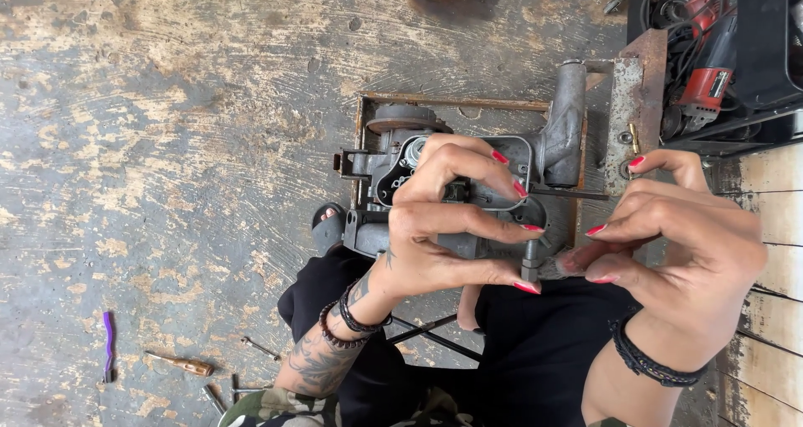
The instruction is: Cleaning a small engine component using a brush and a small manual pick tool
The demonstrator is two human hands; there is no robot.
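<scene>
Engine casing (468, 193), grey cast metal with an open cover face, sits on a rusty metal frame (636, 84) in front of the person's knees, above a worn concrete floor (167, 143). The left hand (443, 226) spreads over the open face, fingers curled and fanned, the lowest fingertip touching a small grey bolt (530, 261) that stands upright at the casing's lower right corner. The right hand (677, 226) comes in from the right with its fingers bent close together; thumb and forefinger pinch toward the same bolt, though whether they actually grip it I cannot tell. A thin dark rod (569, 194) juts from the casing toward the frame's right edge.

To do this well, I would judge that the bolt should stay square to its hole and be turned by fingertips alone until the thread catches, with the left hand steadying the casing so it does not rock on the frame.

On the floor to the lower left lie a purple tool (108, 343), a wooden-handled screwdriver (180, 363) and a few small wrenches (242, 377), well apart from the work. A red power tool (711, 59) rests at the upper right.
</scene>
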